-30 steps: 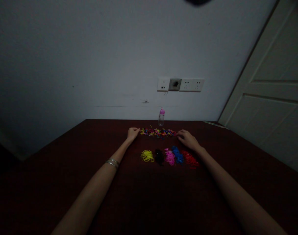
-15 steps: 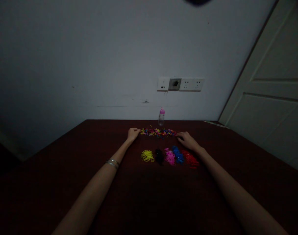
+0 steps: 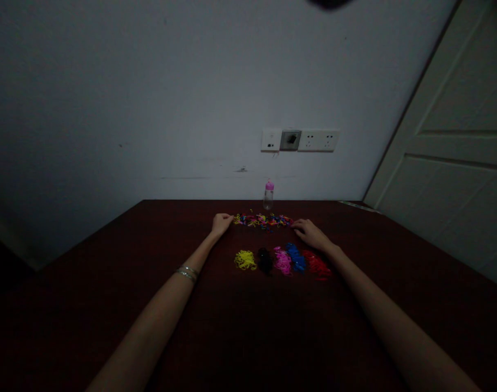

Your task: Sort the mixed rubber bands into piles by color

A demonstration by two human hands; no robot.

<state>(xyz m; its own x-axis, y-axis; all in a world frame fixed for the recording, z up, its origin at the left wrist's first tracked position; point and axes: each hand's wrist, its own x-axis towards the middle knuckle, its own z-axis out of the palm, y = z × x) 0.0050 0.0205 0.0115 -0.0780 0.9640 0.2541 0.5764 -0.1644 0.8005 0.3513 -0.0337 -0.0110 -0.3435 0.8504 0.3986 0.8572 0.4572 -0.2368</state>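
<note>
A mixed strip of small coloured rubber bands (image 3: 260, 220) lies across the far part of the table. At its left end is my left hand (image 3: 221, 224), thumb and forefinger pressed together beside some yellow bands; what they pinch, if anything, is too small to make out. My right hand (image 3: 311, 234) rests at the right end, fingers loosely bent and apart, tips touching or close to the bands. Nearer me lie sorted piles: yellow bands (image 3: 245, 259), black bands (image 3: 265, 261), pink bands (image 3: 283, 262), blue bands (image 3: 296, 257) and red bands (image 3: 317, 265).
A small clear bottle with a pink top (image 3: 268, 197) stands behind the strip, near the wall (image 3: 183, 109). Sockets and switches (image 3: 299, 140) are set in the wall. A pale panelled door (image 3: 448, 147) is at the right of the dark red table (image 3: 248, 326).
My right hand has shifted very slightly left along the end of the strip. My left hand keeps its place, and the piles look the same.
</note>
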